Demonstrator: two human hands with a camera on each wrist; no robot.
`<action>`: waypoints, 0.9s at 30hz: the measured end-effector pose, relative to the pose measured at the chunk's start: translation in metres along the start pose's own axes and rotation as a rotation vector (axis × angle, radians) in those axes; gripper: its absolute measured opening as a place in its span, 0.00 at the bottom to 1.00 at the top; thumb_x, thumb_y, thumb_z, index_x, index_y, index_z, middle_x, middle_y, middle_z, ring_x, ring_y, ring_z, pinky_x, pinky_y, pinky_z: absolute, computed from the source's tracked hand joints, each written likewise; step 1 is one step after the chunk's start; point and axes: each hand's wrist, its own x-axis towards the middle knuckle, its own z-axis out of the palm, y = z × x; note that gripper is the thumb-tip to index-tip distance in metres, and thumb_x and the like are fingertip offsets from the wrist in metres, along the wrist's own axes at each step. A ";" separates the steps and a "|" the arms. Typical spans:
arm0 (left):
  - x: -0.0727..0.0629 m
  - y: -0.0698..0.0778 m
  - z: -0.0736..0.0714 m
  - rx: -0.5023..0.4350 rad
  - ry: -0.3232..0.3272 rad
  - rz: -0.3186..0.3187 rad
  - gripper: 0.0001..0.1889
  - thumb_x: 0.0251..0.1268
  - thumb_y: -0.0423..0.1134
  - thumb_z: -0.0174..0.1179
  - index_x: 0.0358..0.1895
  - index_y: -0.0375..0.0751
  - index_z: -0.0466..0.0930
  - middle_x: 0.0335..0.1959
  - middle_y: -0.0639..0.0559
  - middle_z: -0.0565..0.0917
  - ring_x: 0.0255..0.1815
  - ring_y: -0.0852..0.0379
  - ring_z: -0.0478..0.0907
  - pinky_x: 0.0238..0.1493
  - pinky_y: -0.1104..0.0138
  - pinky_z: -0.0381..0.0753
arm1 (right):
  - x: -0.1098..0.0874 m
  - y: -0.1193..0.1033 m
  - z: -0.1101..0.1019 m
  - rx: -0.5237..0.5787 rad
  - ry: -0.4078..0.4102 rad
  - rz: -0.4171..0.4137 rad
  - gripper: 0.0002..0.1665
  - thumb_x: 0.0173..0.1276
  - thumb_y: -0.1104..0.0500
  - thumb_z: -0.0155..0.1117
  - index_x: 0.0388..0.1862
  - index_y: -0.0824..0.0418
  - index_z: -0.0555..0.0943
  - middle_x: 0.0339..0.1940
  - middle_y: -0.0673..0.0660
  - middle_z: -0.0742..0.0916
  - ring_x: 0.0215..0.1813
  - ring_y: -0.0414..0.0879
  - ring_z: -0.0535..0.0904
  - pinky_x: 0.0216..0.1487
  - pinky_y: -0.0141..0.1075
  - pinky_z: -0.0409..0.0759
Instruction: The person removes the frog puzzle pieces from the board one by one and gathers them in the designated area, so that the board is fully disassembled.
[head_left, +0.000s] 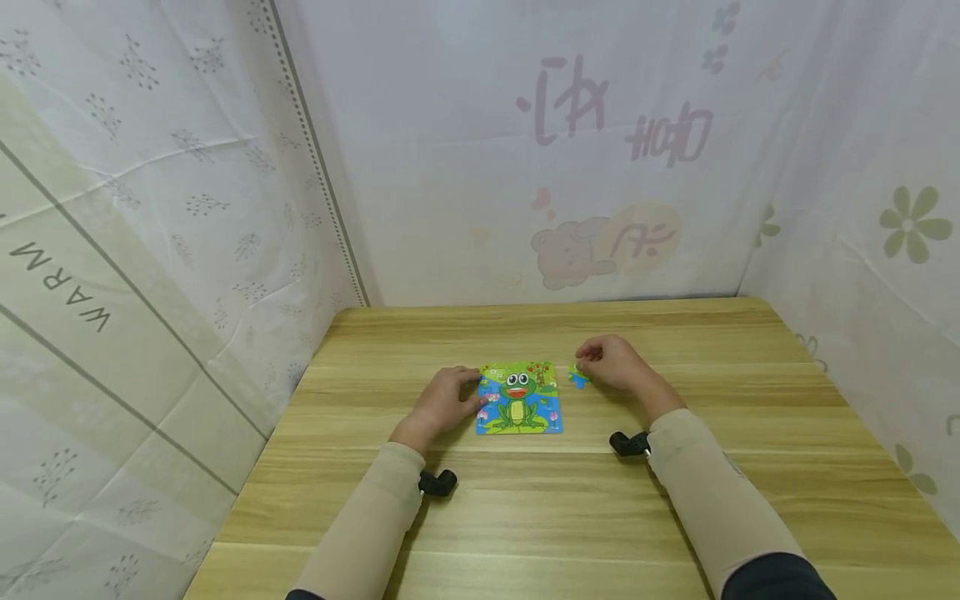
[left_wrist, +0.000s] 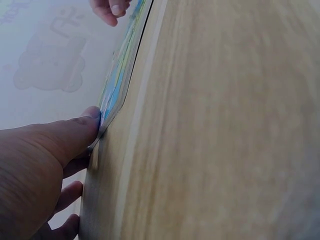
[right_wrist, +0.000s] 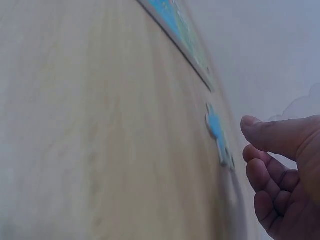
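Observation:
A square jigsaw puzzle [head_left: 519, 400] with a cartoon frog lies flat on the wooden table. My left hand [head_left: 442, 404] rests at its left edge. In the left wrist view, the thumb [left_wrist: 82, 131] touches the puzzle's corner, and the other fingers are partly hidden behind. Right of the puzzle lies a loose blue and green puzzle piece [head_left: 578, 381]. My right hand [head_left: 613, 362] is just above and beside that piece. In the right wrist view, its fingers are loosely bent, with a gap between them and the puzzle piece [right_wrist: 219, 137].
The wooden table [head_left: 525, 517] extends around both hands. Printed cloth [head_left: 465, 167] hangs behind its far edge, with more cloth at the left and right. A black wrist camera [head_left: 438, 483] is on the left sleeve, and another black camera [head_left: 628, 443] is on the right.

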 end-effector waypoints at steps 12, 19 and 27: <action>-0.002 0.002 -0.001 -0.014 -0.005 -0.002 0.29 0.73 0.53 0.67 0.71 0.45 0.78 0.72 0.47 0.76 0.76 0.42 0.68 0.77 0.49 0.66 | 0.009 -0.025 0.015 -0.022 -0.047 -0.058 0.12 0.74 0.61 0.71 0.53 0.65 0.86 0.42 0.55 0.86 0.46 0.49 0.81 0.50 0.41 0.82; -0.002 0.001 -0.001 -0.027 0.000 0.006 0.29 0.73 0.52 0.68 0.71 0.44 0.79 0.72 0.47 0.77 0.76 0.42 0.68 0.77 0.49 0.66 | 0.015 -0.035 0.028 -0.017 -0.067 -0.069 0.11 0.73 0.62 0.71 0.52 0.63 0.86 0.41 0.54 0.86 0.45 0.48 0.81 0.50 0.41 0.83; -0.002 0.002 -0.001 -0.035 0.002 0.009 0.29 0.73 0.51 0.68 0.72 0.44 0.78 0.71 0.46 0.78 0.75 0.42 0.69 0.77 0.49 0.67 | 0.019 -0.047 0.042 -0.010 -0.102 -0.102 0.10 0.72 0.63 0.72 0.50 0.62 0.86 0.40 0.54 0.86 0.44 0.49 0.81 0.49 0.41 0.83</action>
